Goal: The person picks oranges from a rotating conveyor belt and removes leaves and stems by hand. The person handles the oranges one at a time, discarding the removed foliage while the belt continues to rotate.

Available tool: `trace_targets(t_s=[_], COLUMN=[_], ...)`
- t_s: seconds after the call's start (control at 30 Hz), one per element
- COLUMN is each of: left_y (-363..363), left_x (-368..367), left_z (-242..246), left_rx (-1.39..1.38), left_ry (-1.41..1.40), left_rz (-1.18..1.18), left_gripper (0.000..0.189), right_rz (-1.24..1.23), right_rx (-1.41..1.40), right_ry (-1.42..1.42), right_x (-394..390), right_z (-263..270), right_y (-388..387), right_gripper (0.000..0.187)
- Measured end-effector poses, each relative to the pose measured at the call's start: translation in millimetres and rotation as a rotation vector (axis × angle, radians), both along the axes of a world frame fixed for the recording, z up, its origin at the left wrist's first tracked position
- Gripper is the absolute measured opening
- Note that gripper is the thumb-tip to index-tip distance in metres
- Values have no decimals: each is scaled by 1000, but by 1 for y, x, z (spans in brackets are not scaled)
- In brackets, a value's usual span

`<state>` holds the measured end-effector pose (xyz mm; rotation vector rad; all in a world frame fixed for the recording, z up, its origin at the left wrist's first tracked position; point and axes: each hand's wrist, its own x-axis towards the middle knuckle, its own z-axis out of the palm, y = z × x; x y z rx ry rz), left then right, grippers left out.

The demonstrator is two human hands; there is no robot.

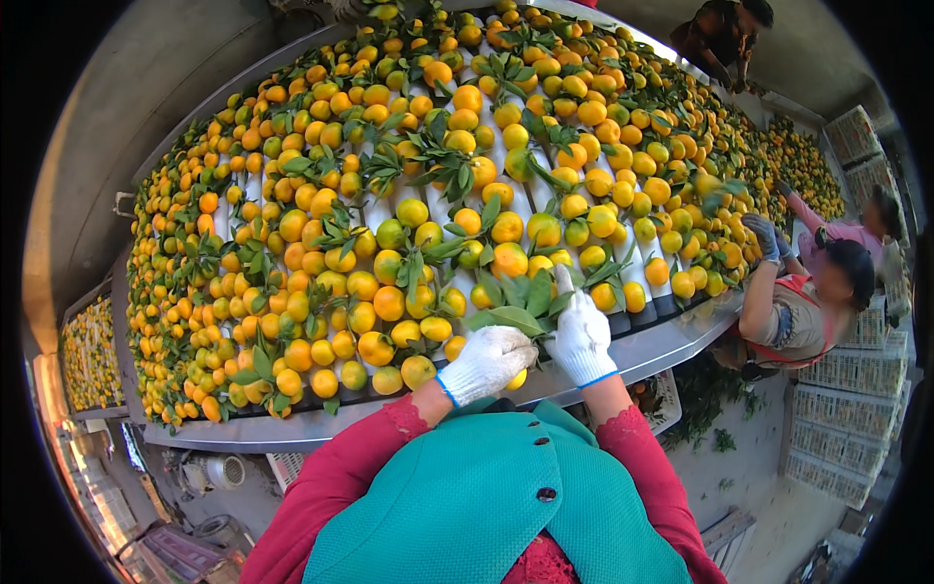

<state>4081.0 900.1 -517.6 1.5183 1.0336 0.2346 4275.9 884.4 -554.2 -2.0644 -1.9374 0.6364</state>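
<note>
Orange and green-yellow mandarins (390, 303), many with leafy stems, cover a wide conveyor of white rollers (516, 201). My left hand (490, 363), in a white knit glove, is at the near metal edge, its fingers curled at the base of a leafy sprig (522, 310). My right hand (580, 332), gloved the same way, is just right of it, index finger pointing up over the rollers and the other fingers against the sprig's leaves. A mandarin (517, 379) shows partly beneath my left hand. What lies inside the curled fingers is hidden.
The conveyor's metal rim (675, 343) runs before me. At the right, a co-worker (810, 306) in grey gloves reaches over the fruit, another person (839, 226) beyond. A third person (719, 40) stands across. Stacked plastic crates (839, 409), a white basket (665, 401) and a motor (219, 471) are lower down.
</note>
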Motion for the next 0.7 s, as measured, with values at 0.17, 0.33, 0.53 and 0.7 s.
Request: trace_targets(t_s=[0.17,0.33,0.53,0.7], left_y=[-1,-8,4,12], left_x=[16,10,-7,-9], left_z=[-3,24,29,22], left_rx=[-11,-58,-134,-79], left_ry=[39,-132,-180,-196], left_rz=[196,130,143,86], left_gripper=[25,21,19,21], right_rz=[23,-170,-277,-283], right_rx=[-47,-151,5,-248], right_ry=[-180,-193,400,359], right_x=[-1,35,93,91], right_z=[-4,-2,-22,-2], right_y=[17,39,30,22], right_gripper=[94,68,48,48])
